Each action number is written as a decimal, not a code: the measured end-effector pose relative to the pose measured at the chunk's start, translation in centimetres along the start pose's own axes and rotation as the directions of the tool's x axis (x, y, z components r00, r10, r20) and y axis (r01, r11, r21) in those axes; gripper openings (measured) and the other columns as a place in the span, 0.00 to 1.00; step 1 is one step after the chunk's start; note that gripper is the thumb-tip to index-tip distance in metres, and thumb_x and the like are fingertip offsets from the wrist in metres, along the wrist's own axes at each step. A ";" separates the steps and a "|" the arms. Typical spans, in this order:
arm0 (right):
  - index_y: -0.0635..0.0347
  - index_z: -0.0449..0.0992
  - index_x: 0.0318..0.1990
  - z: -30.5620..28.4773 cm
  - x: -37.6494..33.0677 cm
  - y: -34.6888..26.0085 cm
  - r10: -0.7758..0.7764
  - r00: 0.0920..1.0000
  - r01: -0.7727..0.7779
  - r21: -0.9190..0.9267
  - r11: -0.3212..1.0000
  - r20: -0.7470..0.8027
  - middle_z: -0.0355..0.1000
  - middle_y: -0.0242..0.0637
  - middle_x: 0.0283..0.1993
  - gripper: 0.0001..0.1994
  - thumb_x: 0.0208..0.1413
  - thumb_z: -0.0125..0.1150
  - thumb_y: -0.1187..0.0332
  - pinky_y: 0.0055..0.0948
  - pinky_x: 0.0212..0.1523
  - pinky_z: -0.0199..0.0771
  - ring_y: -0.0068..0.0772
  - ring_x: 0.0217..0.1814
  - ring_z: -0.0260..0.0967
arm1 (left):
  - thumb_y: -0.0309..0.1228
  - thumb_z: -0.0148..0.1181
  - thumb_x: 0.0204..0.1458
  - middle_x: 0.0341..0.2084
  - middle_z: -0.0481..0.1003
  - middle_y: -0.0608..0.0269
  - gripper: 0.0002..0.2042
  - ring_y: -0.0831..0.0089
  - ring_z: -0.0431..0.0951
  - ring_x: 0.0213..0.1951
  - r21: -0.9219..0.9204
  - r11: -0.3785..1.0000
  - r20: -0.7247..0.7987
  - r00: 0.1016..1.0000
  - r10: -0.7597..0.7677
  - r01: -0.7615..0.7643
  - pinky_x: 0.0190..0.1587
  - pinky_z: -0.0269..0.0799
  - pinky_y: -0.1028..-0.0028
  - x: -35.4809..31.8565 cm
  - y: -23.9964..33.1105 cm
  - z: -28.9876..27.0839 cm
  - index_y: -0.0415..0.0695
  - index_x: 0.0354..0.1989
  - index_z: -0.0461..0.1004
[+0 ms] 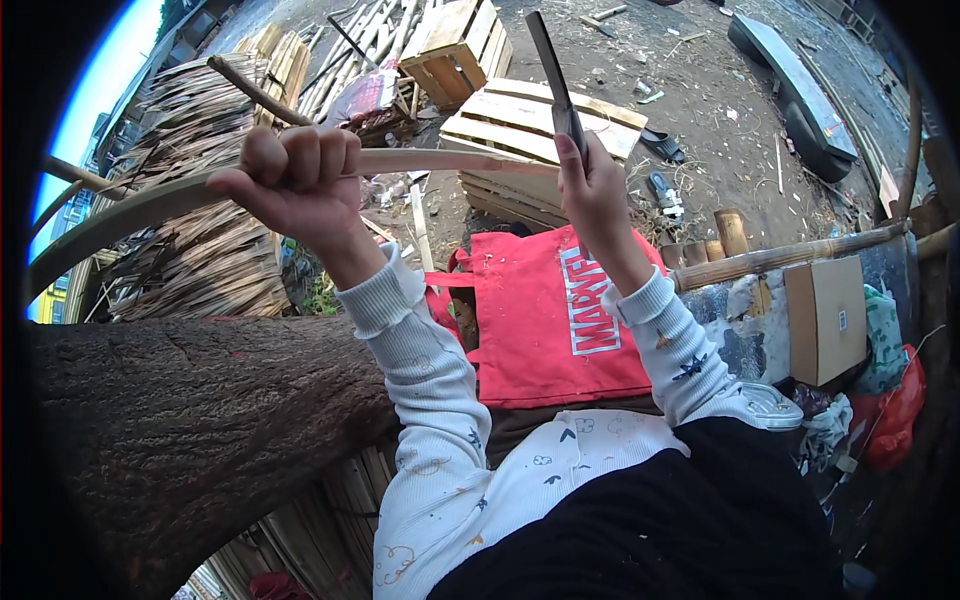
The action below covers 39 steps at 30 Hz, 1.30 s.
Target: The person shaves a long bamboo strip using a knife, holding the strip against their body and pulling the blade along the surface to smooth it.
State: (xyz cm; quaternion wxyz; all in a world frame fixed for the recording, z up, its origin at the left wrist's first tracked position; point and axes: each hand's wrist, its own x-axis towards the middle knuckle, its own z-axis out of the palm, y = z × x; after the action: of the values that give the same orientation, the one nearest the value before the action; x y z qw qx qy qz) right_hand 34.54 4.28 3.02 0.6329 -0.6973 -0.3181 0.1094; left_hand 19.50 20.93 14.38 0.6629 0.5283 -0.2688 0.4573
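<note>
My left hand (pixel 300 195) is closed around a long pale strip of bamboo or wood (pixel 430 161). One part of the strip bends away to the left edge, and the thinner end runs right to my other hand. Raised at the centre right, my right hand (pixel 598 195) is wrapped round a knife (pixel 550 70) with a long dark blade pointing up and slightly left. The strip's thin end meets the base of the blade, by my right fingers; whether it touches the edge is hidden. A red cloth bag (pixel 520 355) with white print lies across my lap, below both hands.
A thick tree trunk (pixel 210 410) lies at the left. Ahead are wooden crates (pixel 450 60), stacked split strips (pixel 200 170) and sandals (pixel 664 190) on littered ground. A bamboo rail (pixel 790 255), a cardboard box (pixel 825 320) and plastic bags (pixel 893 410) are at my right.
</note>
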 end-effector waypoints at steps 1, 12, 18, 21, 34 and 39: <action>0.66 0.62 0.25 0.7 -0.6 1.1 -0.025 1.000 0.026 -0.097 0.995 0.012 0.61 0.45 0.13 0.22 0.56 0.45 0.52 0.37 0.19 0.58 0.39 0.15 0.61 | 0.57 0.43 0.50 0.04 0.47 0.78 0.23 0.85 0.40 0.09 -0.028 1.000 -0.003 1.000 -0.006 0.006 0.12 0.34 0.80 -0.2 0.1 0.0 0.57 0.13 0.50; 0.65 0.64 0.24 -2.9 -0.7 5.6 0.487 0.838 -0.414 -0.295 0.861 0.245 0.63 0.36 0.15 0.23 0.57 0.43 0.52 0.28 0.12 0.64 0.28 0.12 0.63 | 0.53 0.39 0.55 0.04 0.45 0.78 0.22 0.86 0.39 0.09 -0.074 0.997 0.013 1.000 0.017 -0.016 0.10 0.34 0.81 -0.4 0.1 -0.1 0.55 0.15 0.47; 0.63 0.62 0.26 -0.2 -1.3 1.6 0.065 0.984 -0.103 0.233 0.967 0.167 0.61 0.34 0.14 0.19 0.58 0.42 0.54 0.26 0.13 0.58 0.26 0.12 0.61 | 0.50 0.41 0.55 0.05 0.45 0.79 0.21 0.86 0.40 0.09 -0.060 0.998 -0.027 1.000 0.006 -0.008 0.11 0.34 0.80 -0.5 0.1 0.3 0.55 0.14 0.49; 0.65 0.60 0.30 2.1 -3.7 5.6 -0.058 0.998 0.056 0.043 0.997 0.038 0.63 0.45 0.16 0.19 0.57 0.44 0.54 0.34 0.19 0.60 0.43 0.17 0.63 | 0.48 0.41 0.56 0.05 0.45 0.79 0.21 0.86 0.40 0.09 -0.067 0.998 -0.039 0.999 -0.006 0.003 0.11 0.34 0.80 -0.4 0.1 0.4 0.56 0.14 0.49; 0.65 0.61 0.25 0.7 -2.0 0.3 -0.012 0.999 0.006 0.159 0.987 0.034 0.57 0.36 0.11 0.20 0.57 0.46 0.54 0.31 0.15 0.55 0.26 0.12 0.55 | 0.43 0.41 0.57 0.04 0.45 0.78 0.20 0.85 0.39 0.09 0.005 1.000 -0.042 0.999 -0.014 0.015 0.12 0.34 0.79 -0.7 0.4 0.2 0.55 0.14 0.49; 0.66 0.61 0.27 1.8 -3.2 6.7 -0.085 0.996 0.088 -0.232 0.969 0.024 0.65 0.47 0.15 0.19 0.56 0.47 0.55 0.42 0.21 0.62 0.47 0.18 0.67 | 0.43 0.42 0.57 0.04 0.45 0.78 0.20 0.85 0.38 0.09 0.065 0.998 0.000 1.000 -0.015 0.015 0.12 0.34 0.80 -0.2 0.1 0.7 0.55 0.14 0.49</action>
State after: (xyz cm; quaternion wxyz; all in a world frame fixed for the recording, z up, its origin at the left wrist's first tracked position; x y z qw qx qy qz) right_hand 33.14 3.92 -4.47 0.5488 -0.7514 -0.3632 0.0482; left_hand 19.43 20.20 14.40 0.6489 0.5515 -0.2499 0.4609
